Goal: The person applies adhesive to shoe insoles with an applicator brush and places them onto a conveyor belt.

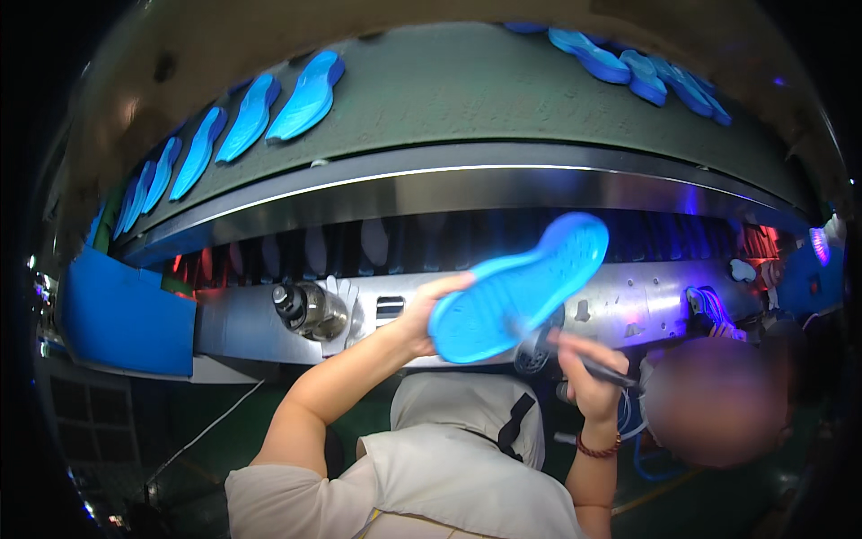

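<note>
A bright blue shoe sole (516, 292) is held up slantwise over the bench, its one end toward the upper right. My left hand (433, 310) grips it by the lower left edge, its fingers partly hidden behind it. In my right hand (591, 375) is a dark-handled brush (606, 370). The brush's tip is smeared by motion and lies at the lower edge of the sole; whether it touches, I cannot tell. Just beneath the sole, a dark round container (532, 357) shows in part.
Beyond the metal bench (620, 301) runs a green conveyor belt (431, 99) with several blue soles (307, 97) at left and more at right. A dark bottle (310, 310) and a pale glove (343, 296) are left of my arm. A person (718, 400) is close by on the right.
</note>
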Available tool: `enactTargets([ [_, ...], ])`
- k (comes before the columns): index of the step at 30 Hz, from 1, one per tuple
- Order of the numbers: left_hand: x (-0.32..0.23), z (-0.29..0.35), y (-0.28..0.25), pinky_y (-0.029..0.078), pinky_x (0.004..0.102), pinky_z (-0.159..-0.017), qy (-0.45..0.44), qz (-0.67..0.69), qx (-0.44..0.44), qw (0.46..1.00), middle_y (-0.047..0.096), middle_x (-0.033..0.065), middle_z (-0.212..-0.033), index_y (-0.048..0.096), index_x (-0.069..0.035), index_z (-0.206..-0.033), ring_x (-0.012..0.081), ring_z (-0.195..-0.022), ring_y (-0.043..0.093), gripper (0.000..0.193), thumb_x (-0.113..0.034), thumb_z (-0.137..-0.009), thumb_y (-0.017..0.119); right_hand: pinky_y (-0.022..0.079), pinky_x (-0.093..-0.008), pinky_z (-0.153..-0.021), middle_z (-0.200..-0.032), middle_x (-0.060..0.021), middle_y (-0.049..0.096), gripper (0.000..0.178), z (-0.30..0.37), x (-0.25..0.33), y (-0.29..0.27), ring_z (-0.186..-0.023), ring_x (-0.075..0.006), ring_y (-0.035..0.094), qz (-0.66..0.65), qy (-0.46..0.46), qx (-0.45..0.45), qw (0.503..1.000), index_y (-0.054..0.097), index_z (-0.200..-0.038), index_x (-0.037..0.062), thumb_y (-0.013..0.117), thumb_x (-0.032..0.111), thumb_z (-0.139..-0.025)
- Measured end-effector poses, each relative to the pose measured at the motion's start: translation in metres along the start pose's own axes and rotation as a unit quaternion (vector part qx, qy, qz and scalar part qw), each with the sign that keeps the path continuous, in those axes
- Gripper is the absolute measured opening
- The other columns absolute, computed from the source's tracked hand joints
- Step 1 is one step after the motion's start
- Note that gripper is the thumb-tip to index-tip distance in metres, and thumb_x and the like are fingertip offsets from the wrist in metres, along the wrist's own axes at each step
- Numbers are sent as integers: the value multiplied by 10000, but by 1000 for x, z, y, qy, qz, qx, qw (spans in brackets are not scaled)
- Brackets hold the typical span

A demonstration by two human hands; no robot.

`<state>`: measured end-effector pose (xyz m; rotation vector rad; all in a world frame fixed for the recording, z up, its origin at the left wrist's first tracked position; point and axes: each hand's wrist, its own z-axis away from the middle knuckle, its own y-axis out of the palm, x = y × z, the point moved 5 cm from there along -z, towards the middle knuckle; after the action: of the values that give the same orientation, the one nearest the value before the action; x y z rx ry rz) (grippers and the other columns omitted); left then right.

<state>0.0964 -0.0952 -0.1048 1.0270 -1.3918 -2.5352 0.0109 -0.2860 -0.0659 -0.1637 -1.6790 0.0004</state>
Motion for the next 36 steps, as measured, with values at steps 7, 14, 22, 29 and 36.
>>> enactTargets([
  [7, -139, 9, 49, 330, 585, -897, 337, 106, 161, 921, 380, 245, -1250, 303, 55, -1260, 422, -1113, 401, 621, -420, -861, 290, 362, -156, -380, -910, -185, 622, 215, -13, -36, -42, -407, -61, 452, -265, -31, -78, 961, 581, -937, -84, 556, 94, -818],
  [14, -133, -168, 153, 290, 423, -995, 309, -69, -10, 949, 276, 207, -1343, 264, 42, -1287, 323, -1211, 329, 595, -325, -847, 421, 491, -240, -636, -983, -217, 582, 275, -1, -83, -68, -692, -192, 597, -306, 6, -148, 940, 540, -989, -63, 616, -1, -733],
  [22, -233, -314, 184, 326, 375, -938, 623, -712, -254, 202, 456, 132, -1219, 487, -111, -1165, 295, -1129, 418, 416, -369, -841, 455, 469, -234, -662, -959, -184, 588, 201, 19, -104, -80, -834, -221, 596, -338, -2, -180, 924, 593, -860, -45, 620, -43, -661],
  [29, -173, -140, 158, 386, 373, -783, 460, -807, -130, 347, 573, 114, -855, 568, -49, -697, 286, -899, 487, 264, -305, -745, 614, 437, -353, -864, -1033, -216, 545, 214, 8, -86, -96, -899, -264, 579, -302, -41, -128, 944, 587, -884, -72, 571, -55, -672],
  [36, -51, -6, 43, 425, 353, -886, 302, -71, -48, 950, 478, 157, -1128, 353, 26, -1220, 218, -1009, 514, 626, -48, -626, 536, 460, -338, -824, -913, -200, 605, 209, -23, -19, -82, -835, -245, 601, -352, -91, -59, 930, 599, -872, -70, 587, 10, -679],
])
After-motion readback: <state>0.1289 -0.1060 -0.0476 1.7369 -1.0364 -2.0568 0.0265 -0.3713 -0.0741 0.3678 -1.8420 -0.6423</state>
